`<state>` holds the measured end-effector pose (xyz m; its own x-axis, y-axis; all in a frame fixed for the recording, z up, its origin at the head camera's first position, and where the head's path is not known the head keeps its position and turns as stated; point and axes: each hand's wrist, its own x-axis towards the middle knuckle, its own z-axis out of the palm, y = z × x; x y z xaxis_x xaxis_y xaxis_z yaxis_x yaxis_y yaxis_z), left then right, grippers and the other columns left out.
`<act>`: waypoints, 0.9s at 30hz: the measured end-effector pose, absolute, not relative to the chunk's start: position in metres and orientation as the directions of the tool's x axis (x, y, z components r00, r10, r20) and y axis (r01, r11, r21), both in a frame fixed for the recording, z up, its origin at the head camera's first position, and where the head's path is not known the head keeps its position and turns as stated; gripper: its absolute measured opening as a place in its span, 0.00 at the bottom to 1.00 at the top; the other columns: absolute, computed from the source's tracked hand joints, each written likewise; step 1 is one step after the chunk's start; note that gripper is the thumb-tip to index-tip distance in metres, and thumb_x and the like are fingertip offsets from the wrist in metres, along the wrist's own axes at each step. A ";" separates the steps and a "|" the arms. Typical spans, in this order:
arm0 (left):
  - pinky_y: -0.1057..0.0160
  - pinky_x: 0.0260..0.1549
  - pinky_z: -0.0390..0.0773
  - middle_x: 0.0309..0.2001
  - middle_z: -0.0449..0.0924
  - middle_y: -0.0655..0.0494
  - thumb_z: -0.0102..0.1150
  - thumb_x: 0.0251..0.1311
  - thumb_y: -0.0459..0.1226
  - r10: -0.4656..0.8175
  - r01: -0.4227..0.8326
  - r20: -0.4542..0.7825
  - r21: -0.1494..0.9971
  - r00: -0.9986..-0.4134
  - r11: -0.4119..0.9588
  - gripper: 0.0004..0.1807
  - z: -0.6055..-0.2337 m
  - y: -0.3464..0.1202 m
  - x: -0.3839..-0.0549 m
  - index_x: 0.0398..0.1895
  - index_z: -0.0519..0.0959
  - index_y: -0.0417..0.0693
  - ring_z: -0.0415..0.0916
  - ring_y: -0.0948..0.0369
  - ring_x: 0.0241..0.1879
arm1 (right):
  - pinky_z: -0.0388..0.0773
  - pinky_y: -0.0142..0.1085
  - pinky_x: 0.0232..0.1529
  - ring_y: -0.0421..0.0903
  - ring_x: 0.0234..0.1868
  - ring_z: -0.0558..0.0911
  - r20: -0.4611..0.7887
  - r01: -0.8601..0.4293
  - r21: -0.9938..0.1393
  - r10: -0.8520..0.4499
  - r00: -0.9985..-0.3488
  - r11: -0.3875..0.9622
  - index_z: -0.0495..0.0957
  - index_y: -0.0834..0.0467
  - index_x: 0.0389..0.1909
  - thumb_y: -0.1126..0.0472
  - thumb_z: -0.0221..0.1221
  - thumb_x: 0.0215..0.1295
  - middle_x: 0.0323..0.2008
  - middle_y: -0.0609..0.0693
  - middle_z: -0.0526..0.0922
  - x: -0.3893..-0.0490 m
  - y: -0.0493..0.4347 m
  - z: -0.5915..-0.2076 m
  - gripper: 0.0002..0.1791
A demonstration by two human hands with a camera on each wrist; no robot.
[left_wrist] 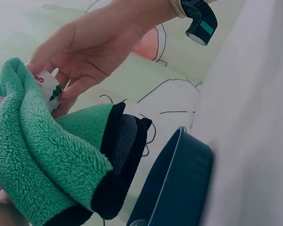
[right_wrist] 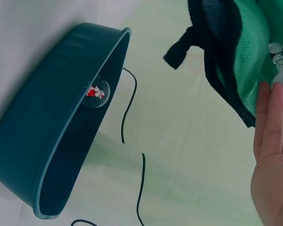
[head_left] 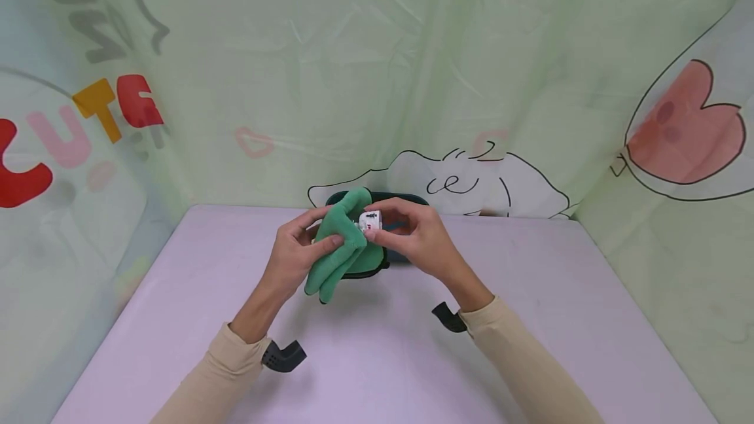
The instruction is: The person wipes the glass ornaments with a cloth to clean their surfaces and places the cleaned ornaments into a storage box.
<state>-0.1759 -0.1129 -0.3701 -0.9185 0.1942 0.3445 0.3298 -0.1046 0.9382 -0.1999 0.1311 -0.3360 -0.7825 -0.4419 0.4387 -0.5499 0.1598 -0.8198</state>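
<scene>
In the head view, my left hand (head_left: 292,250) holds a folded green plush towel (head_left: 336,250) with dark edging, its thumb pressed over a fold. My right hand (head_left: 421,234) pinches the white base of a small snow globe (head_left: 370,220) between thumb and fingers. Dark green trees and red marks decorate that base in the left wrist view. The globe end points into the towel's folds, where the cloth partly hides it; a small pale figure (right_wrist: 279,60) shows there in the right wrist view.
Behind the hands, near the table's back edge, stands a dark blue oval basin (right_wrist: 52,84). Inside it lies a clear globe (right_wrist: 99,92) with a red and white figure. Printed curtains (head_left: 353,84) hang around the pale purple table (head_left: 377,358).
</scene>
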 end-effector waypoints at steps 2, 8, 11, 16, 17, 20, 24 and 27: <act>0.60 0.47 0.85 0.62 0.77 0.48 0.69 0.61 0.29 0.197 0.337 0.349 0.937 -0.916 -0.094 0.27 -0.370 -0.113 -0.176 0.65 0.77 0.43 0.80 0.52 0.57 | 0.86 0.42 0.44 0.46 0.43 0.86 0.419 -0.533 -0.829 -0.440 -0.794 0.171 0.84 0.49 0.52 0.57 0.71 0.63 0.45 0.47 0.86 -0.200 0.132 -0.335 0.16; 0.59 0.44 0.86 0.58 0.79 0.49 0.70 0.61 0.31 0.214 0.374 0.380 0.925 -0.900 -0.068 0.26 -0.370 -0.112 -0.174 0.63 0.79 0.45 0.83 0.53 0.51 | 0.86 0.40 0.42 0.48 0.39 0.87 0.354 -0.467 -0.864 -0.432 -0.830 0.189 0.85 0.50 0.51 0.55 0.70 0.65 0.40 0.49 0.87 -0.200 0.133 -0.333 0.14; 0.59 0.43 0.86 0.57 0.80 0.49 0.71 0.60 0.31 0.216 0.386 0.392 0.920 -0.894 -0.068 0.26 -0.370 -0.112 -0.174 0.63 0.79 0.46 0.83 0.54 0.51 | 0.86 0.39 0.42 0.49 0.39 0.87 0.332 -0.443 -0.876 -0.429 -0.840 0.189 0.85 0.51 0.51 0.56 0.70 0.64 0.41 0.50 0.87 -0.200 0.133 -0.333 0.15; 0.59 0.43 0.86 0.58 0.79 0.48 0.72 0.60 0.32 0.200 0.377 0.383 0.924 -0.902 -0.073 0.27 -0.369 -0.111 -0.174 0.64 0.78 0.47 0.82 0.52 0.52 | 0.85 0.40 0.48 0.48 0.45 0.86 0.331 -0.444 -0.880 -0.453 -0.828 0.169 0.84 0.52 0.53 0.60 0.71 0.63 0.47 0.50 0.86 -0.200 0.134 -0.333 0.17; 0.59 0.44 0.86 0.58 0.79 0.48 0.71 0.60 0.32 0.198 0.372 0.380 0.925 -0.903 -0.078 0.27 -0.369 -0.111 -0.174 0.64 0.78 0.47 0.81 0.52 0.53 | 0.85 0.40 0.48 0.48 0.47 0.86 0.333 -0.446 -0.880 -0.460 -0.823 0.161 0.84 0.52 0.54 0.61 0.71 0.63 0.48 0.50 0.85 -0.199 0.134 -0.333 0.18; 0.59 0.46 0.85 0.61 0.77 0.48 0.70 0.61 0.31 0.196 0.361 0.374 0.927 -0.907 -0.096 0.27 -0.369 -0.111 -0.175 0.64 0.78 0.45 0.80 0.50 0.56 | 0.85 0.42 0.50 0.49 0.49 0.85 0.351 -0.456 -0.882 -0.484 -0.802 0.116 0.83 0.53 0.54 0.64 0.71 0.61 0.51 0.50 0.84 -0.198 0.134 -0.333 0.20; 0.60 0.47 0.85 0.62 0.76 0.49 0.68 0.62 0.29 0.196 0.364 0.381 0.924 -0.904 -0.118 0.27 -0.370 -0.111 -0.175 0.65 0.76 0.42 0.79 0.50 0.56 | 0.84 0.42 0.52 0.51 0.49 0.85 0.414 -0.507 -0.861 -0.513 -0.752 0.049 0.82 0.56 0.55 0.69 0.71 0.59 0.52 0.51 0.83 -0.199 0.133 -0.335 0.22; 0.60 0.47 0.84 0.62 0.76 0.48 0.68 0.62 0.29 0.194 0.363 0.384 0.922 -0.903 -0.135 0.26 -0.369 -0.111 -0.175 0.65 0.76 0.41 0.80 0.51 0.55 | 0.83 0.43 0.54 0.51 0.53 0.83 0.478 -0.565 -0.825 -0.524 -0.705 0.006 0.82 0.58 0.55 0.72 0.72 0.57 0.54 0.52 0.82 -0.200 0.133 -0.337 0.24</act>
